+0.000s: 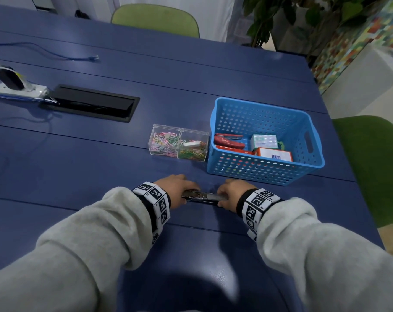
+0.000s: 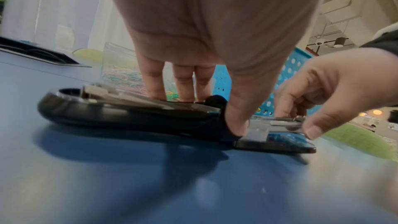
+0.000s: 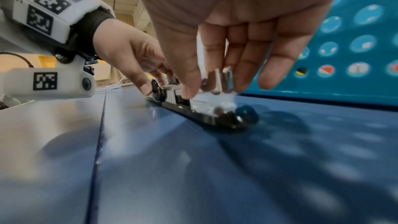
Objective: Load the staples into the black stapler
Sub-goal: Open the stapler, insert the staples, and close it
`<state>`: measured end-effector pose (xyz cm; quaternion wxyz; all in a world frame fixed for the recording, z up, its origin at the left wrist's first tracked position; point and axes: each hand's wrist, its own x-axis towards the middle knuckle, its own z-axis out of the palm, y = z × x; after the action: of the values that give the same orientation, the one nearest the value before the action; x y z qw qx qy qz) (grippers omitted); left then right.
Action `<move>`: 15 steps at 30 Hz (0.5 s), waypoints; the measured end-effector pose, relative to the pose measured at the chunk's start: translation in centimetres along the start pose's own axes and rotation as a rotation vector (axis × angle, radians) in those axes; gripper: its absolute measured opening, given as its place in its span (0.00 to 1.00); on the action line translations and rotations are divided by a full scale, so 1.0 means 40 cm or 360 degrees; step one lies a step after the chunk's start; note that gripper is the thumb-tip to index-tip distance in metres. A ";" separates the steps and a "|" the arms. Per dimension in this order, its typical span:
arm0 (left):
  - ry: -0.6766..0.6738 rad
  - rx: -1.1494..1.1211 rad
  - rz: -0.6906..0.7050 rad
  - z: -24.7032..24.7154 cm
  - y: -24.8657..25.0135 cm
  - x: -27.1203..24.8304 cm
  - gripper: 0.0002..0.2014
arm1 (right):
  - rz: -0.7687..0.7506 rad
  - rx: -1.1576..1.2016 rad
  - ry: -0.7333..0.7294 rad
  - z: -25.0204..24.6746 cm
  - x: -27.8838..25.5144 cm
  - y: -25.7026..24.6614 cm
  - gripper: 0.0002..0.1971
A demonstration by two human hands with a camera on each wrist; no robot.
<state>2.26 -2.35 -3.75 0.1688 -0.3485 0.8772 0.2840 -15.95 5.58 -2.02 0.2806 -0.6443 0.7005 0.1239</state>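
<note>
Blue table (image 1: 101,165): both hands grip black stapler (image 2: 129,115), left (image 1: 176,188) pressing, right (image 1: 232,194) pinching.

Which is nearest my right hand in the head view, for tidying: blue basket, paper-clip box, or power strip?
From the right hand:
1. Blue basket, just beyond it.
2. Paper-clip box, beyond, to the left.
3. Power strip, far left.

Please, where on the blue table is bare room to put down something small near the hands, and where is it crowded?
Bare table lies left of the paper-clip box, below the black cable hatch. Another bare patch lies between the sleeves, nearer than the black stapler. It is crowded behind the left hand and right hand, toward the blue basket.
</note>
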 end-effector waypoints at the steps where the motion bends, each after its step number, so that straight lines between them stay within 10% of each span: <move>1: 0.0017 -0.0018 -0.0027 0.000 -0.006 -0.001 0.29 | 0.0023 0.0014 -0.0015 0.003 -0.001 0.008 0.14; 15: 0.0142 -0.0077 -0.0315 -0.021 -0.087 -0.063 0.13 | 0.0225 0.0507 0.0208 0.029 -0.022 0.059 0.12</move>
<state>6.40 -3.65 -3.18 0.1483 -0.4495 0.8381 0.2712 -17.97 7.25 -2.93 0.3237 -0.5477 0.7715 -0.0113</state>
